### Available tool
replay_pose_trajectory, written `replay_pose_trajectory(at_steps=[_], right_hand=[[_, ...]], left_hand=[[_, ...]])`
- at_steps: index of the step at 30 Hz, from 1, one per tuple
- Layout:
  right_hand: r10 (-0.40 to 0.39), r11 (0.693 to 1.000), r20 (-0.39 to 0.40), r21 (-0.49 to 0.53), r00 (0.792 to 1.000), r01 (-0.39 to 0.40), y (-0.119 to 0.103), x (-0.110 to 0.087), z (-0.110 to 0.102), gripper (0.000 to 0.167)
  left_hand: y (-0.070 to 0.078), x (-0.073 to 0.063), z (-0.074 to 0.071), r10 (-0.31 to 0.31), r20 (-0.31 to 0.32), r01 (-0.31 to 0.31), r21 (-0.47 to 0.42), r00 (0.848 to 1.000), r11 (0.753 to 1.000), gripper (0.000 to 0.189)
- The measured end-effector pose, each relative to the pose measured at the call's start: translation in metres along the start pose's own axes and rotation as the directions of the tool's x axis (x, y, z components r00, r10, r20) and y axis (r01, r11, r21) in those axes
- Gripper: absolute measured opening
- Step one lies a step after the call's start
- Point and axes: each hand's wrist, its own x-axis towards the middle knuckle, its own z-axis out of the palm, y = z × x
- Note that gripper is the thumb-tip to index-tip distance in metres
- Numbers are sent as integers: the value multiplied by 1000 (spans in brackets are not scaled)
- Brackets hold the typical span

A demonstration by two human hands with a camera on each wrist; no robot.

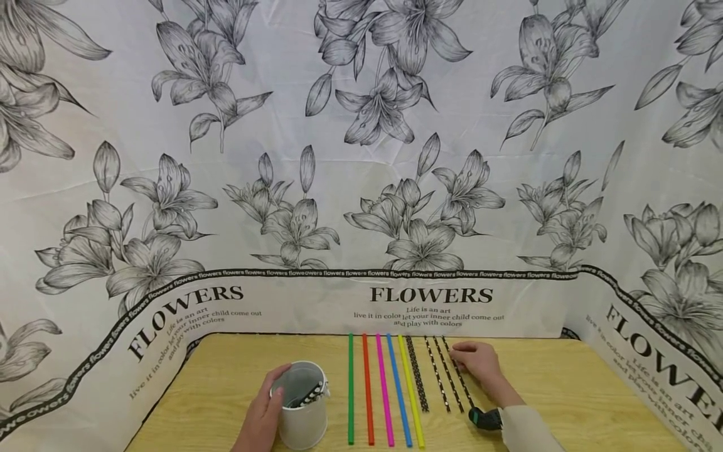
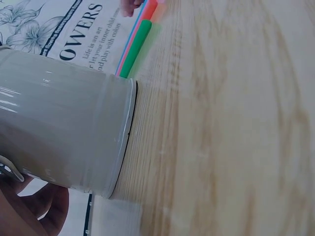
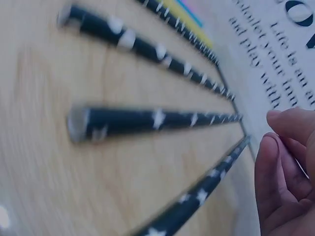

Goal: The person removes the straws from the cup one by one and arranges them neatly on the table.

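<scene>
In the head view my left hand [image 1: 263, 408] grips the side of a small white metal bucket [image 1: 304, 427], its thumb at the rim. Black-and-white patterned straws [image 1: 312, 394] lie inside it. The bucket's wall [image 2: 64, 123] fills much of the left wrist view. My right hand [image 1: 477, 364] hovers by the far end of the rightmost black straw with white stars [image 1: 462, 380]. Its fingers are loosely bent; nothing shows between them. The right wrist view shows this starred straw [image 3: 197, 199] beside the hand, with another starred straw [image 3: 147, 120] and a dotted one [image 3: 142, 46].
Green [image 1: 351, 389], red [image 1: 368, 389], pink [image 1: 385, 389], blue [image 1: 399, 389] and yellow [image 1: 412, 389] straws lie in a row on the wooden table [image 1: 576, 402]. More black patterned straws [image 1: 418, 376] lie to their right. A flower-print cloth [image 1: 316, 307] surrounds the table.
</scene>
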Motion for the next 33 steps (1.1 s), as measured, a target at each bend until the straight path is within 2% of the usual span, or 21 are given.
replay_pose_trajectory(at_steps=[4,8,12,14,18,24,27,33], right_hand=[[-31,998,34,50,999,30,-19,-11,4,30],[-80,993,62,93,995,74,-52,-34,17,28],[-124,981,157,167,980,98,-81,-62,38,25],[-150,973,236,209,960,101,-91,-77,49,24],[-206,958,381,265,901,107,-106,-106,72,22],[-298,939,505,310,810,152,-124,-142,103,18],[-322,932,523,321,789,167,-132,-153,116,21],[-336,926,529,337,779,171,-146,-166,132,29]], left_hand=[[-1,-1,0,0,-5,0,6,1000,1000,36],[-1,-1,0,1,-16,-1,7,1000,1000,36],[0,-2,-1,-14,-5,14,9,1000,1000,35],[0,-2,-1,-17,-3,17,6,1000,1000,35],[1,-1,-1,-23,8,24,-6,1000,1000,36],[2,0,-2,-51,53,53,-41,997,998,35],[2,-1,-2,-45,51,47,-41,998,998,36],[1,-1,1,-16,15,16,-18,1000,1000,36]])
